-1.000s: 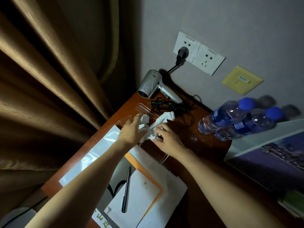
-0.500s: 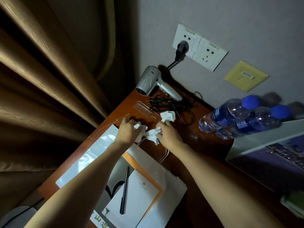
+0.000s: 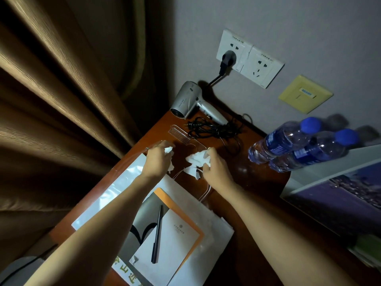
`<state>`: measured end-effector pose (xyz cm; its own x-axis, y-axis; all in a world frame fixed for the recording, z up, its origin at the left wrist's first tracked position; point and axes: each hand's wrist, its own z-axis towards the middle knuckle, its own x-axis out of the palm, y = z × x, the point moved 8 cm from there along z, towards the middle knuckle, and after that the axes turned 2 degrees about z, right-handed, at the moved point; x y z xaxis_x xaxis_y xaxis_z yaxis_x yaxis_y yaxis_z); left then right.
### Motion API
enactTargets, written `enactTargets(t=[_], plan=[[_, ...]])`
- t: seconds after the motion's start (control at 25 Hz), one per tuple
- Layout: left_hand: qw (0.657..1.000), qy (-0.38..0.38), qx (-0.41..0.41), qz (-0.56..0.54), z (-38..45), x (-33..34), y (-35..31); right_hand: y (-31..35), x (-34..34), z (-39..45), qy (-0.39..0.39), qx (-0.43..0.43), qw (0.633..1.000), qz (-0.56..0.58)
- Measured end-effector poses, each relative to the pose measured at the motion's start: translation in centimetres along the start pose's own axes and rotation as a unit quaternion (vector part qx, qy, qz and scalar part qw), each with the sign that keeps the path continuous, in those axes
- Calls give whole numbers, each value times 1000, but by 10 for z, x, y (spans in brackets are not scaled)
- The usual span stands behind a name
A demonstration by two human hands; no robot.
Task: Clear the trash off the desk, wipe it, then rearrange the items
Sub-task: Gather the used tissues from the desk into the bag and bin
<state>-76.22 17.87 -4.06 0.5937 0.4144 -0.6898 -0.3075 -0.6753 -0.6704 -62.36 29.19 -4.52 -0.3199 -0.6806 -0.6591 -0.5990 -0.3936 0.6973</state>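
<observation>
Tissue scraps [image 3: 196, 159] clamped in right grip [image 3: 214, 168]; smaller wad [image 3: 168, 150] in left grip [image 3: 157, 159].

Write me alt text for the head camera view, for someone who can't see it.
Seen from above, a person's left hand and right hand each grip crumpled white tissue over a dark wooden desk. Behind them lie a comb, a plugged-in silver hair dryer and two blue-capped water bottles; a pen rests on papers nearer the camera.

No legible text anywhere.
</observation>
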Motion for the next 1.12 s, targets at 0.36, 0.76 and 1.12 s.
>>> enactTargets(t=[0.36,0.76,1.12], plan=[[1000,12,-6,-6,-23,-17,5,11,28,-15,62,-105,951,-283],[998,33,-3,45,-49,-12,10,19,-6,-36,-15,-42,994,-99],[993,39,99,43,-100,-8,-76,16,-84,-131,-51,55,993,-92]])
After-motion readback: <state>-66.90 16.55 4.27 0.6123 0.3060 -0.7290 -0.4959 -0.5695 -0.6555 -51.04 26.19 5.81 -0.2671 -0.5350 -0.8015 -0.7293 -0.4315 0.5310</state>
